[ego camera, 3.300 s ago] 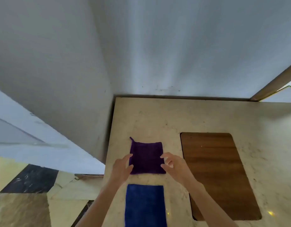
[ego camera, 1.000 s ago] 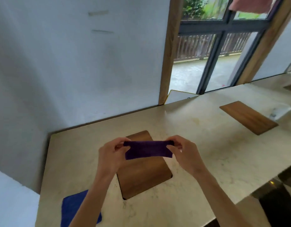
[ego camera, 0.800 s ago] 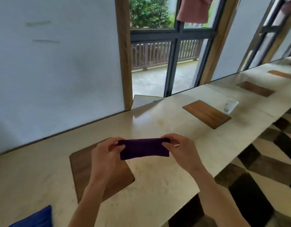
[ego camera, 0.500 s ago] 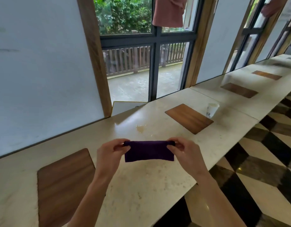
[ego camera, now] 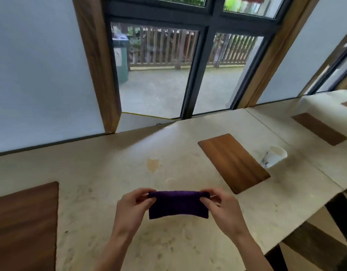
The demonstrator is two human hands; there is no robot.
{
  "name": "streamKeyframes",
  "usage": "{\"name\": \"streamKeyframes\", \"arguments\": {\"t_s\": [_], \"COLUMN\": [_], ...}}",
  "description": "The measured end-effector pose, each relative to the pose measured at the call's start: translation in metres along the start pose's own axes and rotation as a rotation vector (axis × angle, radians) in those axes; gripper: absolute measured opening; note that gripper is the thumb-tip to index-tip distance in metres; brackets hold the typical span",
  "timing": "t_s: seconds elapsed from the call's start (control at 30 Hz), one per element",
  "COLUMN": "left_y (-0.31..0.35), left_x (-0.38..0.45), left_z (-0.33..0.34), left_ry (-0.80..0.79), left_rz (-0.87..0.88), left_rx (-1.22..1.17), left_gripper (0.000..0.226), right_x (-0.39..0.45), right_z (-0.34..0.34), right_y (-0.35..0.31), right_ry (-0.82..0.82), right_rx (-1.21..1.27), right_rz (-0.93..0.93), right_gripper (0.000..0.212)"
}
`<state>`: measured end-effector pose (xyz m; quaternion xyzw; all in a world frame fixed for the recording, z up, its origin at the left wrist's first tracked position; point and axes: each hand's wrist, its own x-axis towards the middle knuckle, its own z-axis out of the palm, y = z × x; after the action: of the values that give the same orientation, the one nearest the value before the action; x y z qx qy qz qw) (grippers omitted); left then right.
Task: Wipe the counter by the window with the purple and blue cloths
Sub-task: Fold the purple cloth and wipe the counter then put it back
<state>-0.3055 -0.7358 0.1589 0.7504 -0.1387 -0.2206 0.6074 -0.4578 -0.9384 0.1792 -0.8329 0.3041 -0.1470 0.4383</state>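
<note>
A: Where the two hands meet above the counter, what do they grasp?

B: The purple cloth, folded and stretched between them. The left hand pinches its upper left corner between thumb and fingers; the right hand pinches its upper right corner in the same manner. The cloth hangs from these two corners, clear of the surface.

A: What lies on the counter beyond the cloth?

B: A tan stain, directly past the cloth toward the window. To the right, a wooden inlay, and just beside its far right edge a white paper cup, tilted. A second wooden inlay occupies the near left; a third sits at far right.

A: And the blue cloth?

B: Not in view.
</note>
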Motion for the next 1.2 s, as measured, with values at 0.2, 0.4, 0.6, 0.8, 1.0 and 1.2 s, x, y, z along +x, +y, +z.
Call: {"name": "streamKeyframes", "arguments": {"t_s": [0.2,0.4,0.6,0.8,1.0,1.2], "left_y": [-0.034,-0.07,-0.123,-0.155,-0.167,-0.184], "left_x": [0.041,0.078,0.099,0.085,0.066,0.135], "left_z": [0.035,0.062,0.093,0.124,0.093,0.028], "left_ry": [0.067,0.138,0.095,-0.058,-0.194,0.099], "left_rz": [-0.185,-0.327,-0.461,-0.512,-0.295,-0.188], "left_rx": [-0.038,-0.171,-0.107,0.311,1.069,1.213], "left_gripper": [0.037,0.038,0.052,0.062,0.066,0.065], "right_x": [0.06,0.116,0.154,0.14,0.131,0.129], "right_z": [0.012,0.04,0.071,0.089,0.098,0.147], "right_y": [0.044,0.082,0.137,0.182,0.169,0.15], "right_ry": [-0.107,-0.221,-0.418,-0.524,-0.465,-0.593], "right_rx": [0.043,0.126,0.05,-0.355,-0.845,-0.879], "right_rz": [0.069,0.16,0.264,0.225,-0.089,-0.339], "right_gripper": [0.035,0.045,0.051,0.062,0.061,0.052]}}
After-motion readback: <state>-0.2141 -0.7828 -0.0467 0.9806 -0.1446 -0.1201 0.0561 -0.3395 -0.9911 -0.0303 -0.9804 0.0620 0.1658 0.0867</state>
